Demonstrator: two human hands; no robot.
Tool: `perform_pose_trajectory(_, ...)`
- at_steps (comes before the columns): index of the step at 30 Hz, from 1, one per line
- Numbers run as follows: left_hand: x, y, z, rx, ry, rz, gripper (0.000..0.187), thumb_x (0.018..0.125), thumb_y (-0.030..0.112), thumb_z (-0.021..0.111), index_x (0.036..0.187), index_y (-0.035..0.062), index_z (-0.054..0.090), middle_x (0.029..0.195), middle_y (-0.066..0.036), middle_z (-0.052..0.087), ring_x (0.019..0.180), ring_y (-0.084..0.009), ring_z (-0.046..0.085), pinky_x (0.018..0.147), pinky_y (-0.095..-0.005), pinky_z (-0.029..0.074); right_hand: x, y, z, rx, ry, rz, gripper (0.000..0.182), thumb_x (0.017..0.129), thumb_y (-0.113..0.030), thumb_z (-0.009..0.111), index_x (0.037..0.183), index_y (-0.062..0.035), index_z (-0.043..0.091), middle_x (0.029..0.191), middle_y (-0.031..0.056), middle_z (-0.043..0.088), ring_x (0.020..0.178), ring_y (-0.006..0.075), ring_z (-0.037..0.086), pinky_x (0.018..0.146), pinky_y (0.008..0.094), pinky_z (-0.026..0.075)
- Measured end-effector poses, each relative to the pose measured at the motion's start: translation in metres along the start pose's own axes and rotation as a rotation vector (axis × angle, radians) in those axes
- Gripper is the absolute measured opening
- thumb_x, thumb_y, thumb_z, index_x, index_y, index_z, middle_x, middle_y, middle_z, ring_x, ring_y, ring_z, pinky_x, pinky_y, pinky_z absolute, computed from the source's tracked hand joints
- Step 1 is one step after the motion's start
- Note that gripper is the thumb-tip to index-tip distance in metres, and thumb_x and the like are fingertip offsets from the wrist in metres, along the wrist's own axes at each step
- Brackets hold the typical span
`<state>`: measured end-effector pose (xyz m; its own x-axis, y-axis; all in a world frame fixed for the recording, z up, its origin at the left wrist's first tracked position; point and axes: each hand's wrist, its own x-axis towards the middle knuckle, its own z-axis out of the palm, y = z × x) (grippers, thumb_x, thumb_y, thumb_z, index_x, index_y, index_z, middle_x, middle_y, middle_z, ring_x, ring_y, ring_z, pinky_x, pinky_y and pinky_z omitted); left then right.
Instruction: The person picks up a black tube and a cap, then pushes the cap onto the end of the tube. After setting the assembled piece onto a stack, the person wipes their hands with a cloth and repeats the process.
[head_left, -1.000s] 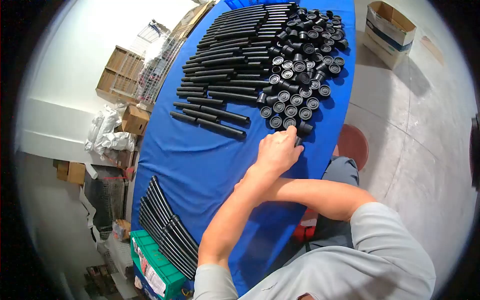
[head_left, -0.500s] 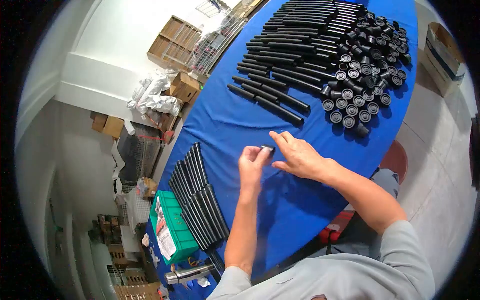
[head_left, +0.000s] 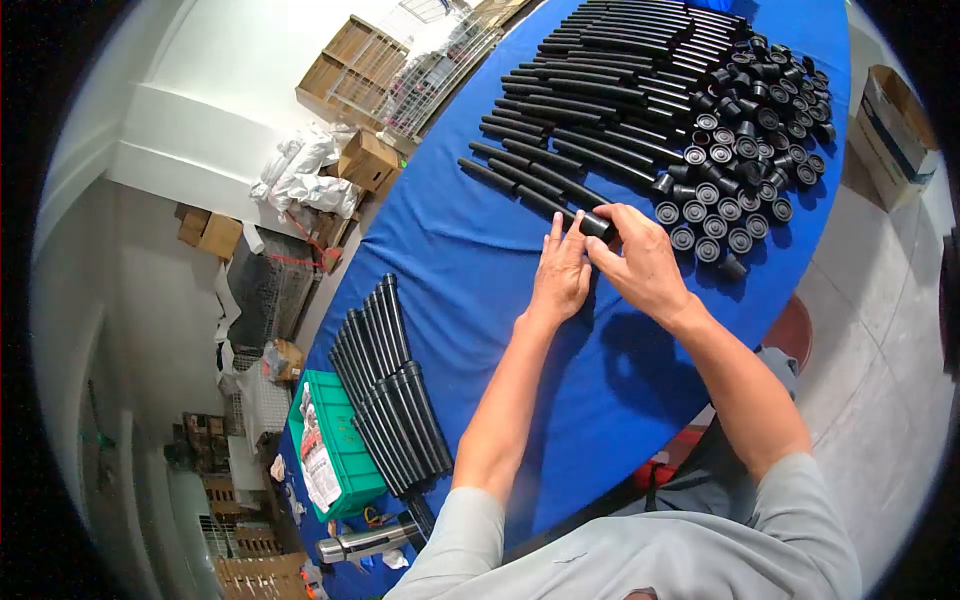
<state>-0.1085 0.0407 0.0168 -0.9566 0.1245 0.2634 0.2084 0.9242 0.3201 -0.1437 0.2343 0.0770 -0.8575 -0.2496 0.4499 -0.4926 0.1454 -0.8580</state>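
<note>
A short black cap [head_left: 597,226] is on the near end of a black tube [head_left: 543,203], the closest one in the spread of tubes on the blue cloth. My right hand [head_left: 642,262] grips this cap between thumb and fingers. My left hand [head_left: 560,272] lies beside it with fingers stretched out, the fingertips touching the tube. Right of the tubes lies a pile of black ribbed rubber caps [head_left: 740,240], several with their round ends facing up.
Another group of black tubes [head_left: 400,400] lies at the left edge of the blue table [head_left: 440,240]. Beside it stand a green bin [head_left: 350,450] and a shiny metal cylinder [head_left: 365,543]. A cardboard box [head_left: 890,140] stands on the floor at right.
Both hands have moved up and right to the nearest tube. The small black piece is no longer in my left hand; my right hand now grips a cap at the tube's end.
</note>
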Motion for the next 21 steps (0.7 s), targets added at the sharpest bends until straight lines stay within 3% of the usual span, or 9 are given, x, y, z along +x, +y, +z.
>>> perform_pose_trajectory(1,0.002,-0.002,0.001,0.139,-0.069,0.034,0.063,0.091,0.004,0.056,0.152,0.0087,0.043,0.16,-0.014,0.039,0.152,-0.0389,0.025,0.122,-0.0435,0.028,0.001,0.0,0.001,0.022,0.007,-0.005,0.037,0.087,-0.021,0.068,0.113,0.0037,0.064,0.099,0.0219,0.068,0.086,0.0387,0.068,0.077,0.0452,0.055)
perform_pose_trajectory(2,0.001,-0.003,0.003,0.252,0.048,0.095,0.055,0.088,0.003,0.058,0.143,0.0071,0.053,0.143,-0.016,0.057,0.141,-0.0384,0.044,0.116,-0.0435,0.038,0.002,-0.001,0.001,0.042,0.01,0.009,0.037,0.087,-0.021,0.069,0.114,0.0034,0.064,0.098,0.0216,0.067,0.085,0.0381,0.068,0.077,0.0448,0.055)
perform_pose_trajectory(5,-0.008,0.008,-0.025,0.038,0.239,-0.114,0.041,0.086,0.004,0.059,0.126,0.0055,0.063,0.109,-0.013,0.071,0.114,-0.0347,0.063,0.098,-0.046,0.049,0.005,-0.006,-0.001,0.081,0.024,0.033,0.036,0.087,-0.02,0.069,0.114,0.0029,0.065,0.097,0.0207,0.067,0.083,0.0365,0.068,0.076,0.0436,0.054)
perform_pose_trajectory(6,-0.009,0.005,-0.024,0.025,0.407,-0.166,0.028,0.086,0.003,0.058,0.112,0.0052,0.067,0.085,-0.009,0.071,0.086,-0.0342,0.068,0.081,-0.049,0.052,0.005,-0.006,-0.001,0.079,0.029,0.026,0.036,0.087,-0.02,0.069,0.114,0.0029,0.065,0.096,0.0204,0.067,0.082,0.0361,0.068,0.076,0.0432,0.054)
perform_pose_trajectory(9,-0.008,0.001,-0.043,0.109,0.324,-0.59,0.05,0.095,0.036,0.066,0.132,0.0058,0.054,0.086,-0.012,0.074,0.082,-0.0359,0.071,0.079,-0.0498,0.053,0.003,0.001,0.004,0.032,-0.004,-0.026,0.033,0.086,-0.018,0.069,0.114,0.0005,0.065,0.099,0.0201,0.066,0.088,0.0357,0.068,0.078,0.0445,0.055)
perform_pose_trajectory(10,-0.007,-0.008,-0.045,0.076,0.208,-0.729,0.078,0.089,0.058,0.068,0.143,0.0083,0.044,0.091,-0.016,0.074,0.09,-0.0386,0.072,0.084,-0.0505,0.053,0.0,0.007,0.008,-0.016,-0.028,-0.059,0.033,0.086,-0.018,0.069,0.114,-0.0003,0.065,0.099,0.02,0.066,0.089,0.0357,0.068,0.078,0.0451,0.055)
perform_pose_trajectory(13,0.001,-0.008,-0.043,0.265,0.084,-0.878,0.089,0.083,0.065,0.07,0.146,0.009,0.041,0.099,-0.022,0.073,0.097,-0.0427,0.071,0.089,-0.0513,0.053,-0.009,0.007,0.009,-0.281,-0.242,-0.044,0.032,0.084,-0.012,0.066,0.114,-0.0038,0.066,0.098,0.0188,0.063,0.095,0.0373,0.065,0.081,0.048,0.056)
perform_pose_trajectory(17,-0.004,-0.025,-0.038,0.146,0.101,-0.924,0.082,0.081,0.046,0.069,0.148,0.0098,0.039,0.103,-0.025,0.073,0.102,-0.0452,0.069,0.093,-0.053,0.052,-0.016,0.016,0.019,-0.527,-0.429,-0.047,0.027,0.082,-0.006,0.063,0.108,0.0017,0.064,0.099,0.0185,0.062,0.097,0.0375,0.062,0.081,0.0479,0.056)
perform_pose_trajectory(21,-0.038,-0.022,-0.048,-0.158,0.191,-0.796,0.082,0.08,0.034,0.069,0.147,-0.0018,0.042,0.093,-0.02,0.073,0.081,-0.0345,0.072,0.08,-0.0411,0.056,-0.015,0.028,0.022,-0.632,-0.53,-0.104,0.041,0.08,-0.004,0.063,0.119,0.0079,0.059,0.101,0.0188,0.062,0.098,0.037,0.063,0.082,0.0462,0.056)
